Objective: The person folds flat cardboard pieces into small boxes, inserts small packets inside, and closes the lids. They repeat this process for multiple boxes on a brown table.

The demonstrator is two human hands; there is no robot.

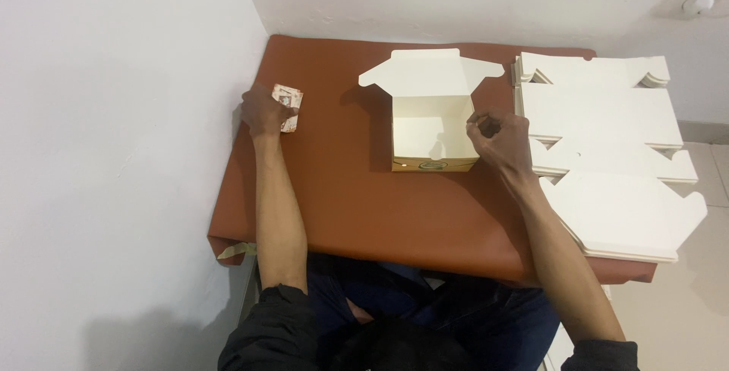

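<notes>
A white folded carton box stands open in the middle of the brown table, its lid flaps spread toward the far side. My right hand pinches the box's right wall at its top edge. My left hand rests at the table's left side, fingers closed on a small patterned packet that lies against the tabletop.
A stack of flat white carton blanks covers the right part of the table and overhangs its right edge. White walls meet in a corner behind and to the left. My dark-clothed lap shows below the table's near edge.
</notes>
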